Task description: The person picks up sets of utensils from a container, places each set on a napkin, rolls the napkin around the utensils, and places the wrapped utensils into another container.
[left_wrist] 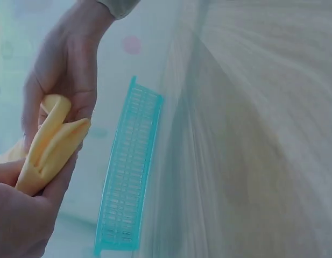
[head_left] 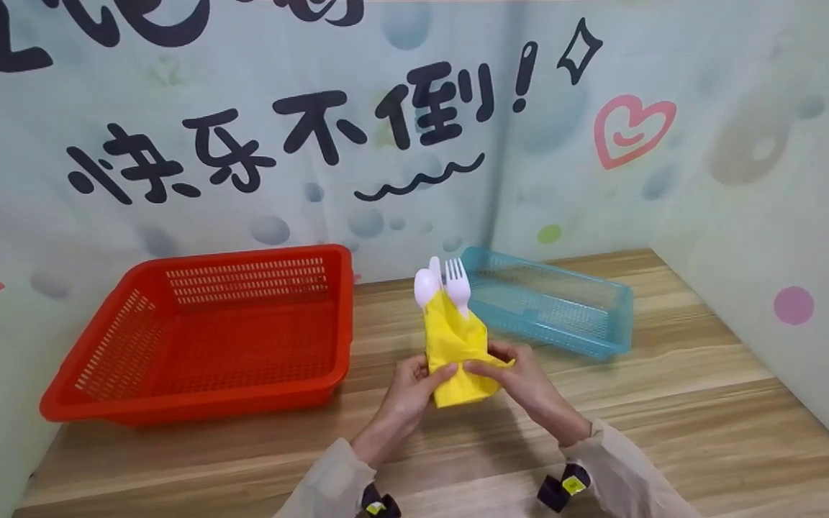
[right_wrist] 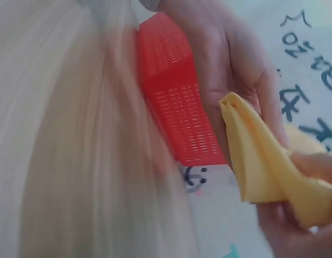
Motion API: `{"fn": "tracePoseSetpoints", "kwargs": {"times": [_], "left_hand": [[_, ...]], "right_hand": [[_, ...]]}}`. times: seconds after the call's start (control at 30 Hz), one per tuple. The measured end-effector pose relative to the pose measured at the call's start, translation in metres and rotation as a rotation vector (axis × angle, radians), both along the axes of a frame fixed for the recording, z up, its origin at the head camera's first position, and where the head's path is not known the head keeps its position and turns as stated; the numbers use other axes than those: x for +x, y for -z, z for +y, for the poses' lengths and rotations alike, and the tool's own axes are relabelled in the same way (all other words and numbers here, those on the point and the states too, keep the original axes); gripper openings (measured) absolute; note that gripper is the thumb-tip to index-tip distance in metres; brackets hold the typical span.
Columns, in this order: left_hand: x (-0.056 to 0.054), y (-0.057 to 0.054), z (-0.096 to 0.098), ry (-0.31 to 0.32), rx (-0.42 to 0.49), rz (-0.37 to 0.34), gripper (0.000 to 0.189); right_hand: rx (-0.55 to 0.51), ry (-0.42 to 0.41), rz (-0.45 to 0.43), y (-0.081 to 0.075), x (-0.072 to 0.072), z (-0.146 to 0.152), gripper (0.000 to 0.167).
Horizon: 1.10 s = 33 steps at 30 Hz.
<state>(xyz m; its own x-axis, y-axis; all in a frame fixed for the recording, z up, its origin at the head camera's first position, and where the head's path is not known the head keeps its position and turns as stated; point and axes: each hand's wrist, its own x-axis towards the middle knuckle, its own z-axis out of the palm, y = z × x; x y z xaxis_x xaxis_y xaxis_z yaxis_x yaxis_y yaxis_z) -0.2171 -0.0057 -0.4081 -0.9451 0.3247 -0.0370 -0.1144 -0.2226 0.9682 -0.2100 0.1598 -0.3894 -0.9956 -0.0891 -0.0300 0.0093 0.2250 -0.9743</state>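
A folded yellow napkin (head_left: 454,338) is held up over the table between both hands. Out of its top stick a white spoon (head_left: 426,286), a white fork (head_left: 458,282) and a white knife (head_left: 435,265), their lower parts hidden in the cloth. My left hand (head_left: 409,388) grips the napkin's lower left side, thumb across its front. On the lower right, my right hand (head_left: 529,381) pinches a flap of it, thumb in front and fingers behind. Both wrist views show the napkin's folded bottom end between the hands.
A red plastic basket (head_left: 242,396) stands on the wooden table (head_left: 673,417) at the left. Behind the hands, to the right, is a blue translucent basket (head_left: 619,316). A printed curtain (head_left: 400,216) hangs along the back and sides.
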Motion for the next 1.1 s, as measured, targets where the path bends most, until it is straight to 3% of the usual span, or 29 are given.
{"fn": "tracePoseSetpoints", "kwargs": {"times": [0.1, 0.23, 0.4, 0.53, 0.67, 0.9, 1.1], "left_hand": [[0.000, -0.002, 0.002, -0.040, 0.030, 0.022, 0.041], [0.000, -0.005, 0.003, -0.084, 0.073, 0.048, 0.042], [0.001, -0.009, 0.006, -0.097, 0.110, 0.042, 0.039], [0.001, -0.011, 0.006, -0.047, 0.151, 0.017, 0.044], [-0.001, -0.008, 0.006, -0.013, 0.214, 0.000, 0.051], [-0.004, -0.010, 0.012, -0.108, 0.266, -0.060, 0.050], [-0.004, -0.016, 0.012, -0.141, 0.289, -0.126, 0.046]], "right_hand": [[0.048, 0.109, 0.031, -0.003, 0.004, -0.002, 0.036], [0.004, 0.167, 0.017, -0.004, 0.010, -0.003, 0.028], [-0.212, 0.101, -0.010, -0.003, 0.014, -0.004, 0.037], [-0.313, 0.052, -0.030, -0.002, 0.015, -0.003, 0.044], [-0.257, 0.040, -0.002, -0.001, 0.016, -0.001, 0.038], [-0.149, -0.044, 0.076, 0.001, 0.018, 0.003, 0.032], [-0.097, -0.067, 0.090, 0.001, 0.021, 0.004, 0.030]]}}
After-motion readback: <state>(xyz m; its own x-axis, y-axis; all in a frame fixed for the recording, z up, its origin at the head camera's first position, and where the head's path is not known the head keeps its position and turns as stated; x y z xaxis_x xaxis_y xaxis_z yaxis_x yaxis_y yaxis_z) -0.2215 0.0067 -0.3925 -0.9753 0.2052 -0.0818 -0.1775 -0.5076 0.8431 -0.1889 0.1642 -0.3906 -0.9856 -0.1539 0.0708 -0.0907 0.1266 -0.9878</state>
